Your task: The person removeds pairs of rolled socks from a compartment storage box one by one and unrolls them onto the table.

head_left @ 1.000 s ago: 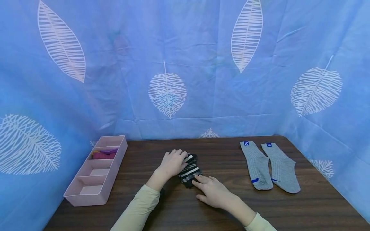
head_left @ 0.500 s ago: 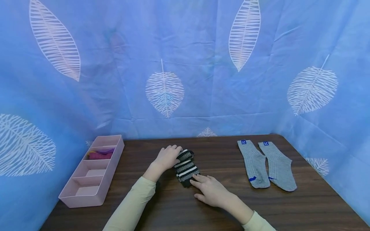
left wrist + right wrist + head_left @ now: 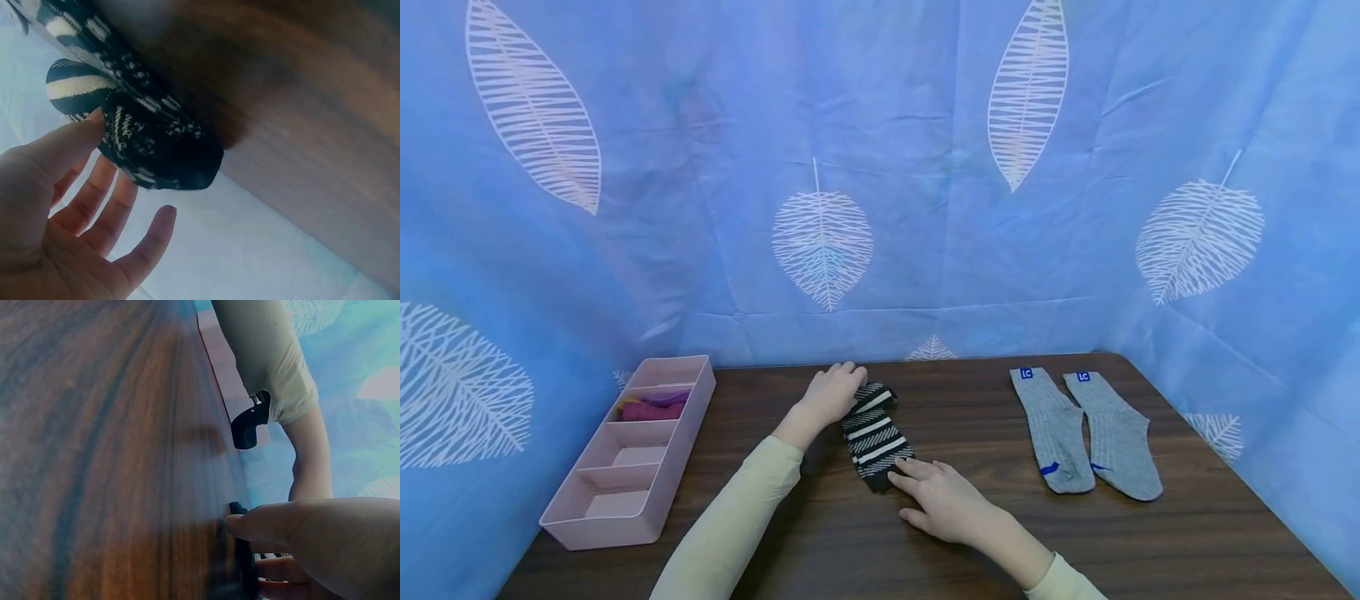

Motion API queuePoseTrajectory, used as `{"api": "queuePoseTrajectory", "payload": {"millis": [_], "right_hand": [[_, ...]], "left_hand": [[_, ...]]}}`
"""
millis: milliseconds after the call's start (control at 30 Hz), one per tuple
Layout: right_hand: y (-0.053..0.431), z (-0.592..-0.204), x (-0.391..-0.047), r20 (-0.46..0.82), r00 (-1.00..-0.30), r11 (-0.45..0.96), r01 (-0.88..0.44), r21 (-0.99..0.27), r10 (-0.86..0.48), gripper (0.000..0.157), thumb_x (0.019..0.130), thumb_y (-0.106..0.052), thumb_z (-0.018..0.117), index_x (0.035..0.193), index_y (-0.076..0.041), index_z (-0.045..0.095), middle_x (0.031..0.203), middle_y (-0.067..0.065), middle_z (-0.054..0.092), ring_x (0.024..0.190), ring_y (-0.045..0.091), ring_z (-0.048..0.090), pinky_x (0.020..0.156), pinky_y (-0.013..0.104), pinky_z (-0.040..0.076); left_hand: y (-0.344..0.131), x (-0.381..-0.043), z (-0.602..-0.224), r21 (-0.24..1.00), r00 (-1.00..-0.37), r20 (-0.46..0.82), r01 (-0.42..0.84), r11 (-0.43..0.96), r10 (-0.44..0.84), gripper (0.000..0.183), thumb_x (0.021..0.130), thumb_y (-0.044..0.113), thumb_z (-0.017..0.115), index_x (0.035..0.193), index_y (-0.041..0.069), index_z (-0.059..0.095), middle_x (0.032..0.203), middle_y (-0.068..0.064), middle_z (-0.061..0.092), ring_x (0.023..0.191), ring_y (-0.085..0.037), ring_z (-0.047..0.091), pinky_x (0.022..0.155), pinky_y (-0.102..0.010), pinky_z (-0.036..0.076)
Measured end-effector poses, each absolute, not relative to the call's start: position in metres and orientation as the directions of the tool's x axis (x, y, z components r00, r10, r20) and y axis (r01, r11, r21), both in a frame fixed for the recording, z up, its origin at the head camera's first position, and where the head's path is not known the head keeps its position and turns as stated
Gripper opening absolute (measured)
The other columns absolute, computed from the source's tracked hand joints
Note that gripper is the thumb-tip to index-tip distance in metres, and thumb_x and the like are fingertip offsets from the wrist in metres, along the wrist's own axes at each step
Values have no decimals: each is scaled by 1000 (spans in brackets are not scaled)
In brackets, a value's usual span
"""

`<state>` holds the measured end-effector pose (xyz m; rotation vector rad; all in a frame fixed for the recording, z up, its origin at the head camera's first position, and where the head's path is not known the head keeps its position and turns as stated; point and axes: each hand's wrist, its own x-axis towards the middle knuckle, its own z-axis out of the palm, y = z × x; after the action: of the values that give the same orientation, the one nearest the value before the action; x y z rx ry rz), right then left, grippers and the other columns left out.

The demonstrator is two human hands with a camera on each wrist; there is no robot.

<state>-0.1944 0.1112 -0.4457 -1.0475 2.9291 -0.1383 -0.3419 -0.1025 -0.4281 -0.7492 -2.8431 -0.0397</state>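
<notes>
A black-and-white striped sock (image 3: 877, 437) lies on the brown table, between both hands in the head view. At its far end, my left hand (image 3: 832, 392) pinches the edge. The left wrist view shows the thumb on the striped fabric (image 3: 165, 147) and some fingers behind it, with the little finger apart. My right hand (image 3: 946, 498) rests its straight fingertips on the sock's near end, its thumb apart in the head view. Seen edge-on in the right wrist view is the dark end of the sock (image 3: 245, 565). Whether a second sock lies underneath, I cannot tell.
A pink divided box (image 3: 688, 454) stands at the left, with folded red and purple fabric (image 3: 653, 408) in one compartment. Two grey socks (image 3: 1055, 433) lie flat side by side at the right. A blue leaf-print curtain (image 3: 895, 250) hangs behind the table (image 3: 985, 408).
My left hand has drawn the sock's far end away and to the left, so more stripes show. The right hand stays on the near end. The head view has shifted slightly.
</notes>
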Motion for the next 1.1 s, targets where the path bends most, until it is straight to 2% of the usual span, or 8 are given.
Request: {"api": "queuePoseTrajectory", "payload": {"millis": [167, 233, 367, 500, 633, 800, 967, 1100], "right_hand": [[111, -444, -195, 2, -773, 770, -632, -87, -634, 50, 94, -35, 63, 139, -15, 55, 149, 8, 48, 137, 24, 47, 106, 52, 43], [111, -443, -195, 5, -771, 768, -635, -87, -637, 50, 94, -35, 63, 139, -15, 56, 149, 8, 49, 137, 24, 47, 106, 52, 43], [112, -442, -194, 13, -767, 764, -640, -88, -641, 49, 94, -34, 63, 138, -14, 56, 148, 9, 50, 135, 25, 49, 105, 52, 43], [113, -441, -195, 17, -766, 763, -642, -82, -643, 49, 94, -34, 63, 137, -13, 57, 147, 9, 50, 135, 25, 49, 105, 52, 43], [115, -440, -196, 20, -769, 766, -639, -74, -639, 49, 94, -34, 63, 137, -13, 57, 147, 9, 51, 135, 25, 49, 105, 52, 44], [114, -440, -197, 27, -762, 759, -647, -72, -647, 48, 93, -33, 64, 137, -13, 57, 146, 10, 51, 135, 25, 50, 105, 52, 44], [113, -442, -197, 21, -763, 760, -646, -75, -646, 49, 94, -34, 63, 137, -13, 57, 146, 9, 51, 135, 25, 50, 105, 52, 44], [111, -444, -195, 8, -761, 759, -647, -75, -649, 50, 94, -35, 63, 138, -14, 56, 147, 9, 51, 135, 25, 49, 104, 52, 44]], "left_hand": [[-100, -350, -425, -35, -859, 162, 487, 873, 486, 15, 92, 11, 66, 107, 13, 64, 106, -6, 63, 99, -25, 62, 76, -39, 54], [-99, -357, -430, -55, -842, 164, 513, 857, 515, 14, 94, 12, 64, 108, 12, 66, 104, -7, 65, 97, -25, 64, 76, -38, 56], [-92, -357, -423, -78, -850, 75, 517, 853, 522, 22, 95, 18, 63, 115, 10, 67, 108, -8, 68, 101, -23, 66, 82, -37, 56], [-84, -349, -412, -90, -882, -23, 471, 877, 471, 34, 95, 28, 63, 124, 11, 64, 118, -7, 67, 109, -22, 64, 91, -39, 54], [-80, -349, -413, -166, -879, -12, 472, 866, 477, 43, 91, 35, 68, 126, 12, 62, 118, -5, 66, 108, -22, 64, 91, -41, 53], [-78, -357, -418, -217, -871, 25, 475, 853, 491, 38, 91, 30, 68, 124, 14, 63, 115, -5, 67, 105, -22, 65, 90, -44, 53], [-86, -372, -423, -130, -890, 63, 441, 888, 451, 32, 95, 24, 63, 126, 17, 62, 119, -2, 68, 107, -22, 65, 91, -46, 52], [-91, -381, -426, -63, -904, 90, 414, 908, 418, 38, 97, 20, 61, 134, 15, 56, 128, -5, 64, 114, -26, 62, 92, -49, 51]]}}
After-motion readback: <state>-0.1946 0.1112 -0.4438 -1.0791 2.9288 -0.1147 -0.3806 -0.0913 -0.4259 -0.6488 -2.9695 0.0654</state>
